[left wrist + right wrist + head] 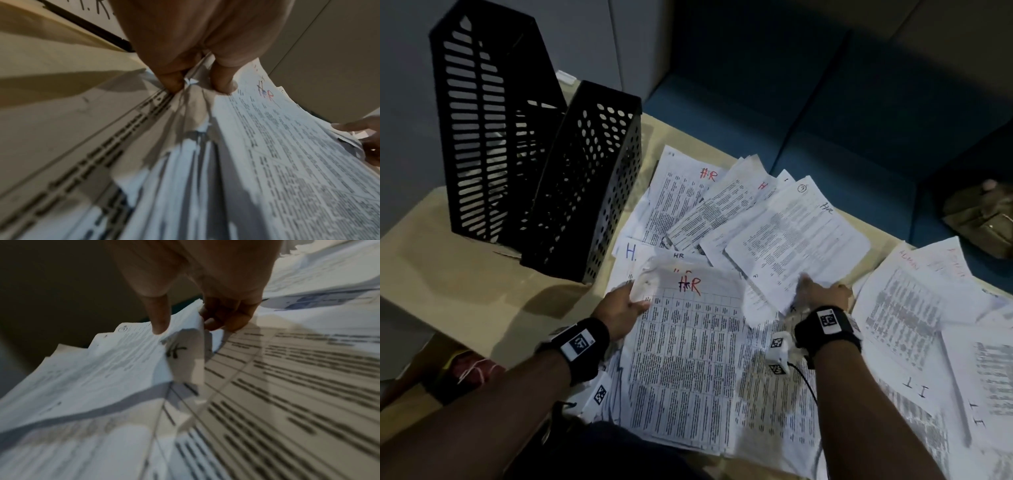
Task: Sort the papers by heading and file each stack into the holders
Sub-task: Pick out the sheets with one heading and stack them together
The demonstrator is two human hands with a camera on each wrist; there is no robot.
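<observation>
Paper pinched in both hands (619,305) — HR sheets (685,346).

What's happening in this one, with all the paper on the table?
A person is sorting printed sheets by handwritten heading. The left hand grips the top corner of a table-printed sheet marked HR in red, while the right hand pinches a text sheet marked HR in black. The two black perforated file holders show no sorted stack yet.

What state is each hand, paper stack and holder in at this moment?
left hand: pinches the HR table stack's top left corner.
right hand: pinches the loose HR sheet's lower edge.
HR table stack: corner lifted.
loose HR sheet: held, crumpled.
two black holders: upright; contents unclear.
IT papers: flat.
</observation>
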